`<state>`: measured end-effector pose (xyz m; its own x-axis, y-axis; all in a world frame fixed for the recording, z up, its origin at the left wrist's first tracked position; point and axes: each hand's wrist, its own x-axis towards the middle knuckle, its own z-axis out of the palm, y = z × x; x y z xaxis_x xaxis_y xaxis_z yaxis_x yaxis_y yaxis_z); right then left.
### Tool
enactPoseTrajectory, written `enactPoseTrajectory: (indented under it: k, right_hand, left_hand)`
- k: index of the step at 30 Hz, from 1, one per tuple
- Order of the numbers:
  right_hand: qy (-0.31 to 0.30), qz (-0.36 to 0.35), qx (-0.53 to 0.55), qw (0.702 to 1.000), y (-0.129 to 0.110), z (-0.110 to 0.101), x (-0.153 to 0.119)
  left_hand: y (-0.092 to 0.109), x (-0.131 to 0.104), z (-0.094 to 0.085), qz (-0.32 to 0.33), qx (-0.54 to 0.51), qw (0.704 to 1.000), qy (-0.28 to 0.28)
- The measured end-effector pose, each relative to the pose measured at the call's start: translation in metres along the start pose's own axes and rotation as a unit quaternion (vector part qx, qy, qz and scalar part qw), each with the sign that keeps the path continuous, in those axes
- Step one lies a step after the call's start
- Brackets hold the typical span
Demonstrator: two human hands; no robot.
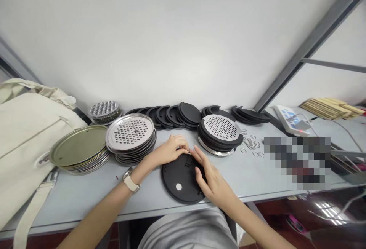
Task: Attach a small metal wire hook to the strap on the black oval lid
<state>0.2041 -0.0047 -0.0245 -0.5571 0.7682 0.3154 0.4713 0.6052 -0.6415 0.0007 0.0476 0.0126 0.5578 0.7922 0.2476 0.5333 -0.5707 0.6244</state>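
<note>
On black disc (183,178), white dot (178,186).

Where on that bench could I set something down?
Two bare patches: front right, between the right hand and the pixelated area, nearer than the metal rings and clips; and front left, between the olive plates and the watch. Along the wall, black discs crowd together.
</note>
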Motion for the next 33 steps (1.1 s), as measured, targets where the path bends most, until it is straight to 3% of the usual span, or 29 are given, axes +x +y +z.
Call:
enactPoseTrajectory:
  k: [8, 16, 21, 27, 33]
  right_hand:
    - [0.008, 0.014, 0.037, 0.999, 0.0007, 0.0011, 0.0010]
    - [0.008, 0.024, 0.056, 0.998, -0.0013, -0.0016, 0.0017]
    - [0.005, 0.022, 0.056, 0.998, -0.0008, -0.0018, 0.0016]
    - [-0.003, 0.033, 0.056, 0.998, 0.0002, -0.0021, 0.0015]
    - [-0.001, 0.027, 0.045, 0.999, 0.0008, -0.0018, 0.0009]
  left_hand:
    - [0.0055, -0.0023, -0.0012, -0.045, 0.025, 0.999, -0.008]
    - [0.0049, -0.0040, 0.0013, -0.030, 0.035, 0.999, 0.001]
    - [0.0074, -0.0035, 0.0015, -0.018, -0.013, 1.000, 0.005]
    - [0.0055, -0.0029, -0.0006, -0.052, -0.096, 0.994, -0.013]
    - [0.0023, -0.0027, 0.0012, -0.073, -0.122, 0.990, 0.006]
